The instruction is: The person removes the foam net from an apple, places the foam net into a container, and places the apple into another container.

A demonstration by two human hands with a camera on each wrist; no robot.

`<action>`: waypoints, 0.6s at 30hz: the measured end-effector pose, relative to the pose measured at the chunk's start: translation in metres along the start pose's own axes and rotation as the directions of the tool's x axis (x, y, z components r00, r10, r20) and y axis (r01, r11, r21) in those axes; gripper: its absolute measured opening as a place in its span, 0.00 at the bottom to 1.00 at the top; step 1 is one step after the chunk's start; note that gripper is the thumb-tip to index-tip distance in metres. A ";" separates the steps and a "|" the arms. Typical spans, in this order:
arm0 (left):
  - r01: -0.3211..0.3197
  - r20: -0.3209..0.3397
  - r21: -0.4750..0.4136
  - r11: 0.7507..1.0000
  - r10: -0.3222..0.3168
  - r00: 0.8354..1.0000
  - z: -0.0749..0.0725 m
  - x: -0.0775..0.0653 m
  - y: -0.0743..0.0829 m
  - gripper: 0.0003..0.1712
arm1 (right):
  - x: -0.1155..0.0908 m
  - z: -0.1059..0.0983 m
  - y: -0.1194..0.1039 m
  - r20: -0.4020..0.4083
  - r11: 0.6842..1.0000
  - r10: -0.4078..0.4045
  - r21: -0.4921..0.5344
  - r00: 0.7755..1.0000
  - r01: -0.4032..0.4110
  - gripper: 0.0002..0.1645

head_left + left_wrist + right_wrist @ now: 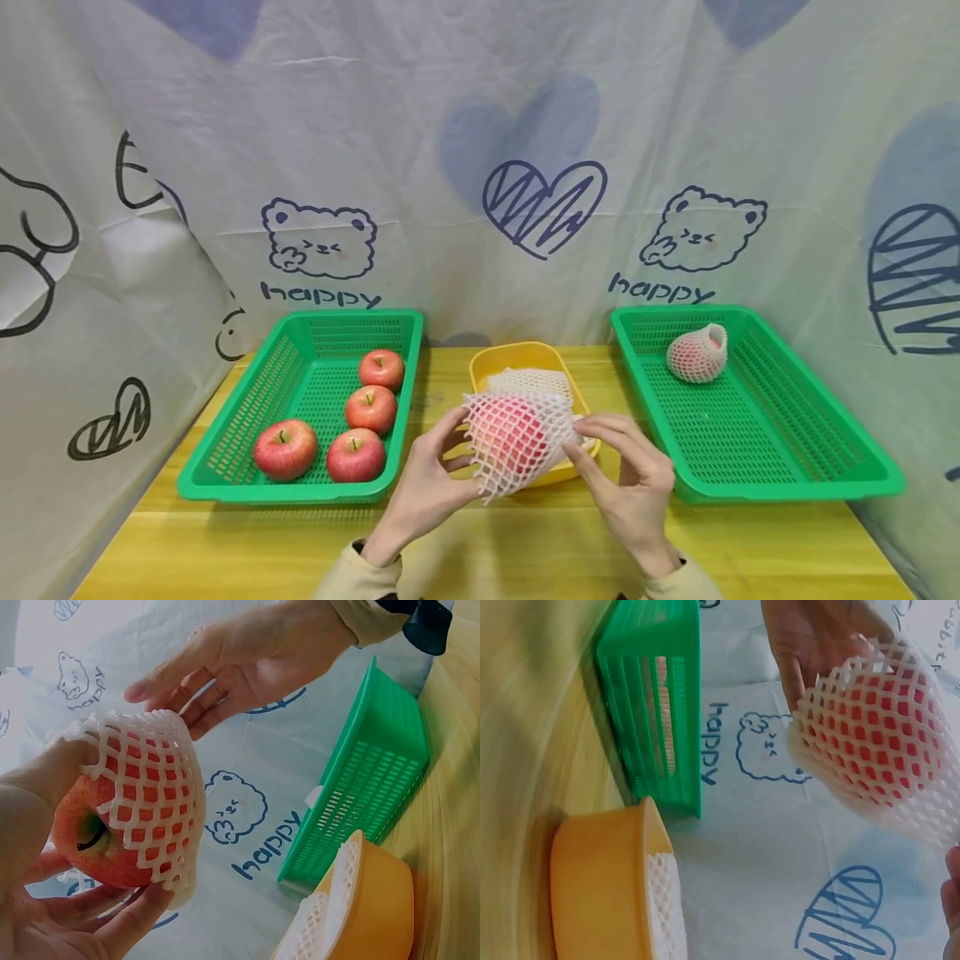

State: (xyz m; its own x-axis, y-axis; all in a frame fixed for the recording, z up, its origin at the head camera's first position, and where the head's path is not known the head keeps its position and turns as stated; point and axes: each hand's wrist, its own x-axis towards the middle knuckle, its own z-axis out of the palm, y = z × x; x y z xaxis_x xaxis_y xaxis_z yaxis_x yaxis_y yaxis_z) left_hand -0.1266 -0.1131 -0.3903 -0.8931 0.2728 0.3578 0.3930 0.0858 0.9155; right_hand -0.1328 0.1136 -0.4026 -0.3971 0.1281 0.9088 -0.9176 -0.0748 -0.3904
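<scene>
Head view: left hand (427, 487) grasping an apple (504, 429), thumb and fingers to either side; right hand (633, 492) pinching the tapered end of the white foam net (557, 417) that is drawn over the fruit. Apple held up at centre, in front of and partly hiding the yellow tub (517, 353), between two green baskets. Left wrist view: net covers only part of the apple; stem side bare, facing the left palm; left thumb at the net's open edge, fingertips against its lower edge. Right wrist view: mesh stretched over the red skin, slack toward the right fingertips, which show only at the frame edge. More nets (528, 381) in the tub. Left basket (300, 492): four bare apples (286, 449), three along its right side, one nearer the front left. Right basket (795, 490): one netted apple (696, 357), near the back, its net's open end pointing up and right. All on a wood-grain table (247, 554); behind, a pale cloth (450, 267) printed with hearts, bears, "happy". Light sleeves (367, 575) at both wrists.
</scene>
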 end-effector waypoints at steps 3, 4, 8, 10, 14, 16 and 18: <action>0.004 -0.005 0.017 1.000 -0.004 1.000 -0.001 -0.001 0.001 0.41 | 0.002 -0.001 -0.002 0.003 0.999 -0.033 -0.005 0.999 0.033 0.11; -0.001 -0.006 0.022 1.000 0.001 1.000 -0.001 -0.001 0.001 0.41 | 0.003 -0.001 -0.003 0.004 0.999 -0.034 0.010 0.999 0.034 0.11; -0.030 -0.009 0.039 0.999 0.031 0.999 -0.002 -0.001 0.001 0.41 | 0.006 -0.002 -0.004 0.002 0.996 -0.027 0.083 1.000 0.027 0.11; -0.044 -0.009 0.045 0.998 0.045 0.999 -0.002 0.000 0.000 0.41 | 0.008 -0.003 -0.004 -0.009 0.994 -0.037 0.105 0.999 0.038 0.12; -0.051 -0.016 0.060 0.997 0.052 0.999 -0.002 0.000 0.001 0.41 | 0.008 -0.004 -0.006 0.010 0.997 0.011 0.078 1.000 -0.012 0.12; -0.043 -0.017 0.060 0.997 0.044 0.999 -0.002 0.000 0.001 0.41 | 0.007 -0.005 -0.008 0.028 0.995 0.092 0.033 0.995 -0.093 0.13; -0.044 -0.018 0.064 0.997 0.045 0.999 -0.002 -0.001 0.002 0.41 | 0.006 -0.007 -0.010 0.037 0.981 0.194 -0.026 0.980 -0.193 0.14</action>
State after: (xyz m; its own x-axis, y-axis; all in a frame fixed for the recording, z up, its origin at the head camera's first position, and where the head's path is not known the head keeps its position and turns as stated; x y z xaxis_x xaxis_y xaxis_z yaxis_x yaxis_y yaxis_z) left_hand -0.1259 -0.1152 -0.3885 -0.8783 0.2595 0.4016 0.4447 0.1346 0.8855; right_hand -0.1263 0.1218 -0.3949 -0.5663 0.0742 0.8208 -0.8240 -0.0726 -0.5620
